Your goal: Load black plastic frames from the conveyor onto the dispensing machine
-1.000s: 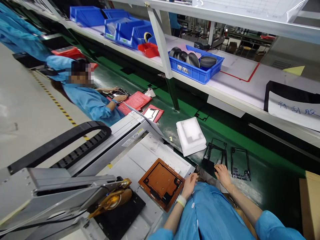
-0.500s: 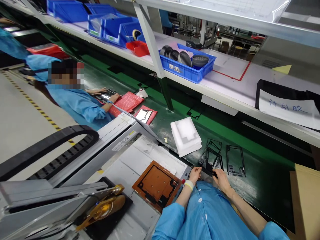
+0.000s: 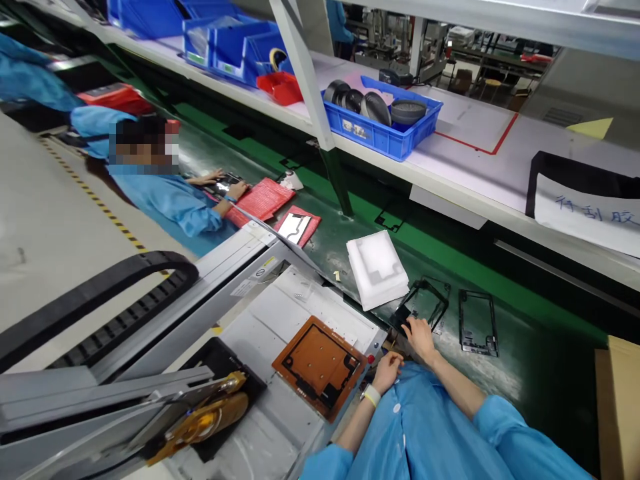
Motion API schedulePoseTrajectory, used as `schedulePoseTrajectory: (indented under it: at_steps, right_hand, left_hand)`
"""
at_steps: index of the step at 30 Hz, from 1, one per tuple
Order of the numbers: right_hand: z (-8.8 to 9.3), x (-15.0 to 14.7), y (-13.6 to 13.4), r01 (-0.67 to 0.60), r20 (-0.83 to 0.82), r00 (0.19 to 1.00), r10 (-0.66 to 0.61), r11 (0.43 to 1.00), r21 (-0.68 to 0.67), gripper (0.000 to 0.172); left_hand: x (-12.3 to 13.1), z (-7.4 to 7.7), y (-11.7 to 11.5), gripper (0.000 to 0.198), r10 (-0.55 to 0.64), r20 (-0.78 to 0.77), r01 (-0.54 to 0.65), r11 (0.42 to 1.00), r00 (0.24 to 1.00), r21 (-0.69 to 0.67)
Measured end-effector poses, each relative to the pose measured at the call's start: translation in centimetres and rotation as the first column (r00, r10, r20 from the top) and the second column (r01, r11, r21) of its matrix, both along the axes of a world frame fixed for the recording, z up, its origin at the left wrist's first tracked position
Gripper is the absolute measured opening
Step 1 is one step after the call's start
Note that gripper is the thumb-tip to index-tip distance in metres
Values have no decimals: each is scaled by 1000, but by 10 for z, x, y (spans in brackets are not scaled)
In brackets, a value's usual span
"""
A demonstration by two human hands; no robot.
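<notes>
My right hand (image 3: pixel 418 336) grips the near end of a thin black frame (image 3: pixel 424 303), which is tilted up off the green conveyor belt (image 3: pixel 505 373). My left hand (image 3: pixel 388 370) is curled loosely at the belt's near edge, beside the corner of the grey machine bed; what it holds, if anything, is hidden. An orange fixture plate (image 3: pixel 320 365) with a black cut-out lies on that bed, left of my left hand. A second black frame (image 3: pixel 477 321) lies flat on the belt to the right.
A stack of white foam sheets (image 3: pixel 377 268) lies on the belt beyond the frames. A co-worker in blue (image 3: pixel 167 193) works at red trays (image 3: pixel 263 199) to the left. A blue bin (image 3: pixel 383 123) of round parts stands on the shelf. A cardboard box (image 3: pixel 620 400) is at right.
My right hand lifted the near black frame and carried it leftward, tilted off the belt. My left hand drew back from the fixture plate's corner toward the belt edge.
</notes>
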State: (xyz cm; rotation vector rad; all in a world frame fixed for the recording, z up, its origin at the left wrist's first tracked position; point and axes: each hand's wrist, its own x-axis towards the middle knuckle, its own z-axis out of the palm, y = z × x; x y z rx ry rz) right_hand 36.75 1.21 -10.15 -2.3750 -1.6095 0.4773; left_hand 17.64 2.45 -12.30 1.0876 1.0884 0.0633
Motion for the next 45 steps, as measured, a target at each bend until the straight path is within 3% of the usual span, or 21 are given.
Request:
schedulePoseTrajectory:
  at_steps: [5, 13, 21, 27, 31, 34, 37, 40, 45]
  right_hand:
    - [-35, -22, 24, 78, 26, 997, -75, 988, -131, 24]
    - [-37, -24, 17, 168, 5, 985, -172, 954, -248, 26]
    - [11, -3, -9, 117, -102, 987, -127, 988, -97, 27]
    - [39, 21, -27, 153, -260, 949, -178, 982, -113, 18]
    - [69, 41, -35, 163, -407, 895, -185, 983, -89, 19]
    - [98, 58, -46, 167, -512, 848, -138, 986, 12, 16]
    - [110, 81, -69, 200, -459, 876, -149, 978, 65, 14]
    - [97, 112, -105, 224, -298, 932, -207, 974, 22, 19]
    - [45, 167, -170, 260, 5, 964, -265, 945, -200, 26]
  left_hand:
    - [-35, 6, -2, 30, 29, 4, -30, 998, 1000, 62]
    - [-53, 6, -2, 51, 71, -21, -69, 993, 997, 98]
    - [-43, -1, 2, 52, -49, -21, 51, 991, 999, 127]
    - [-33, -5, 3, 48, -152, -7, 151, 981, 988, 124]
    - [-28, -1, 5, 47, -183, 8, 181, 977, 983, 116]
    - [-28, 6, 8, 46, -209, 19, 205, 971, 978, 125]
    - [-29, 12, 10, 47, -237, -12, 236, 961, 972, 143]
    - [-31, 14, 10, 50, -249, -43, 252, 955, 968, 153]
    - [-33, 15, 9, 54, -216, -53, 222, 964, 975, 146]
